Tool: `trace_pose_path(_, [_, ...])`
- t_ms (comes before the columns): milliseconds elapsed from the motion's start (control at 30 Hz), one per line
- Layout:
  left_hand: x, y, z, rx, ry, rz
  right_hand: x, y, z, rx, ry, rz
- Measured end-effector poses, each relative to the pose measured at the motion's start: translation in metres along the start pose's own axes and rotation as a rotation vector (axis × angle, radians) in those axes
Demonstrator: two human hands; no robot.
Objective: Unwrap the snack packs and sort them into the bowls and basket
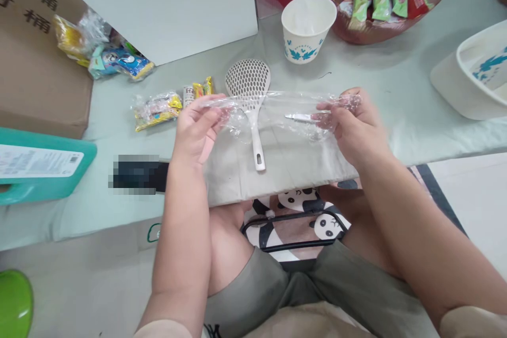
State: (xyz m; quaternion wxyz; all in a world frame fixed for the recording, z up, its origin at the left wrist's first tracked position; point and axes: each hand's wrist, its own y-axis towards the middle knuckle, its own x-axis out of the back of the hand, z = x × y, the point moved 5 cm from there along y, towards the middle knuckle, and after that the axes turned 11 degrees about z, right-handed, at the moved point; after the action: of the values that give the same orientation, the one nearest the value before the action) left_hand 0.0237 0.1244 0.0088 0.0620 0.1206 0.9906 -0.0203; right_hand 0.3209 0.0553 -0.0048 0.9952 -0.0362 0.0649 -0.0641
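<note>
A sheet of clear plastic film point(273, 103) is stretched between my two hands above the table. My left hand point(200, 129) pinches its left end between thumb and fingers. The right end is gripped by my right hand point(356, 124). A slim white pointed thing point(300, 117) juts left from my right fingers, behind or within the film; I cannot tell which. Under the film lies a white skimmer point(249, 84) with a perforated head, its handle toward me. Left of it, close to my left hand, are small wrapped snacks point(158, 110).
A white paper tub point(307, 29) with a blue leaf print stands behind; another white tub point(455, 82) is at right. A reddish basket point(356, 34) bears green snack packs. A dark blurred-out object point(138, 175) and a teal container point(39, 166) lie left. Boxes point(178, 5) line the back.
</note>
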Motion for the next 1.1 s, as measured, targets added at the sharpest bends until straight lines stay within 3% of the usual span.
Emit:
trace_pose_path(100, [-0.018,-0.004,0.005,0.171,0.039,0.151,-0.002,0.000,-0.004,-0.035,0.063,-0.019])
trace_pose_path(167, [-0.022,-0.004,0.006,0.192,0.056,0.110,0.000,0.000,-0.006,-0.035,0.077,-0.032])
trace_pose_path(267, [-0.019,0.001,0.009,0.176,0.027,-0.004,-0.001,0.001,-0.011,-0.084,0.030,0.064])
trace_pose_path(367, [-0.014,0.006,0.014,0.155,0.077,-0.046,-0.001,0.001,-0.015,-0.168,-0.080,0.104])
trace_pose_path(567, [-0.005,0.006,0.014,0.148,0.159,-0.049,0.002,0.005,-0.012,-0.156,-0.060,-0.025])
trace_pose_path(733, [-0.005,0.006,0.006,0.044,0.145,-0.067,0.009,0.005,-0.006,-0.107,-0.100,-0.095])
trace_pose_path(833, [-0.001,0.006,0.008,0.036,0.096,-0.095,0.008,0.003,-0.007,-0.152,-0.092,0.006])
trace_pose_path(967, [0.004,0.003,0.011,0.154,0.133,-0.048,0.002,0.001,-0.012,-0.269,-0.146,0.202])
trace_pose_path(1100, [0.005,-0.001,0.001,0.135,0.073,0.030,0.002,0.004,-0.008,-0.195,0.026,0.153])
